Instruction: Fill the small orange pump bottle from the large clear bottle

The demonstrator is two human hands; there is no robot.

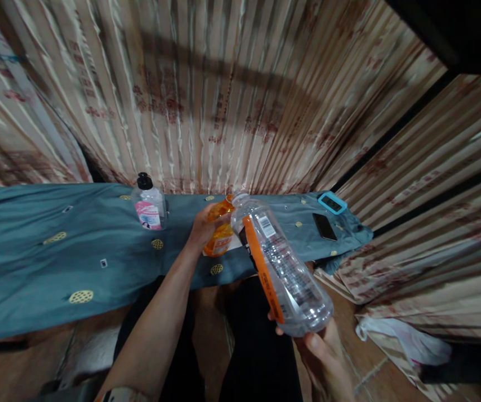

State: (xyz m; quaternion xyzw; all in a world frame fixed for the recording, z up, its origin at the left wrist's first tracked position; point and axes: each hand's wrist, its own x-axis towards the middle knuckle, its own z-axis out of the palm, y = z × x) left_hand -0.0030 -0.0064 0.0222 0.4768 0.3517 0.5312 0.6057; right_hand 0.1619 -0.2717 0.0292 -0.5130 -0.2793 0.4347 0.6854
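My left hand [203, 226] is wrapped round an orange bottle [219, 243] that stands upright on the cloth-covered bench. In my right hand [324, 354] is a large clear plastic bottle [290, 268] with an orange and black label, gripped near its base. It is tilted, its uncapped neck pointing up and left and lying close to the orange bottle's top. Whether the two necks touch I cannot tell. A white piece, perhaps paper, shows partly behind the orange bottle. Left of my left hand stands a clear bottle [150, 204] with a black cap and pink label.
Teal cloth [110, 279] with yellow prints covers the bench. A dark phone [324, 226] and a blue-framed digital clock [332, 202] lie at its right end. Patterned curtains [206, 100] hang behind and to the right. A white bag [408, 340] is on the tiled floor.
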